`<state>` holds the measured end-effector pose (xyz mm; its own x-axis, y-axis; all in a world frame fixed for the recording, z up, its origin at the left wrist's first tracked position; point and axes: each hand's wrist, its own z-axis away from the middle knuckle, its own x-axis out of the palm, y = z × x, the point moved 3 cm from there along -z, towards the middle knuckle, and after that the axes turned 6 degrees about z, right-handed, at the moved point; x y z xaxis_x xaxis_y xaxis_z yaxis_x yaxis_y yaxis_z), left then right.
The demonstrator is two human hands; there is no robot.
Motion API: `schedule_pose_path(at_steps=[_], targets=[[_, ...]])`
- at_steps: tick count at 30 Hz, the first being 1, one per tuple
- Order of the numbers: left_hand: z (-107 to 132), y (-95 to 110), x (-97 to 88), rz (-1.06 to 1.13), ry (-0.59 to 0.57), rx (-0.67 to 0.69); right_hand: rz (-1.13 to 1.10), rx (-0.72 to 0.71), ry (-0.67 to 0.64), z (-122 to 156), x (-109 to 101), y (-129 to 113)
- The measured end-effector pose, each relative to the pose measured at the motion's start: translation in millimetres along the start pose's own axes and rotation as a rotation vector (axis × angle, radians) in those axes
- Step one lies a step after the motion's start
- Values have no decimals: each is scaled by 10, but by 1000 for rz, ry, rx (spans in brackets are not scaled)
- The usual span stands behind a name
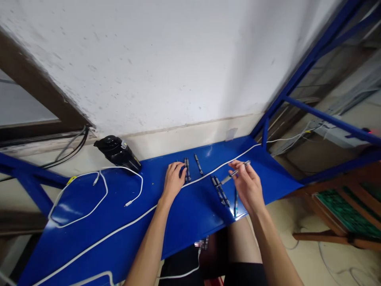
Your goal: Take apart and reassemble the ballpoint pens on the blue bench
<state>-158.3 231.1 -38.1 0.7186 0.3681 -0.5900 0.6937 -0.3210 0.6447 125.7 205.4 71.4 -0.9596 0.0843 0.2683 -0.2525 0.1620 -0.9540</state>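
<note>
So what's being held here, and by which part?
The right hand pinches a slim pen toward one end with thumb and fingers; the left hand seems to hold nothing.

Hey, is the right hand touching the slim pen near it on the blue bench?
Touching: the head view shows the right hand pinching the slim pen between its fingers, with the pen's metal tip sticking out past them.

- Left of the pens (198, 164): bare blue surface (184, 222) up to a looped white cable (106, 190) and black bottle (117, 151).
- Through the pens: a long white cable (119, 229) lies flat, a low obstacle.
- Behind the pens: a white wall (149, 67) blocks passage.
- Right of the pens: a blue steel frame (333, 120) stands past the surface's end.
- Before the pens: open surface.
</note>
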Motion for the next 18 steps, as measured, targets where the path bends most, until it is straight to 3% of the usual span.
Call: schedule_pose_path(at_steps=[3,6,12,18], targets=[[1,-19,-7,24,34,13,-276,109,-32,-20,-72,-66],[0,-39,-16,50,68,16,-405,112,-11,-22,-164,-138],[-9,-52,-31,68,101,7,-369,28,38,40,-284,-215],[1,-50,-5,62,62,-15,-281,60,4,17,-166,-142]])
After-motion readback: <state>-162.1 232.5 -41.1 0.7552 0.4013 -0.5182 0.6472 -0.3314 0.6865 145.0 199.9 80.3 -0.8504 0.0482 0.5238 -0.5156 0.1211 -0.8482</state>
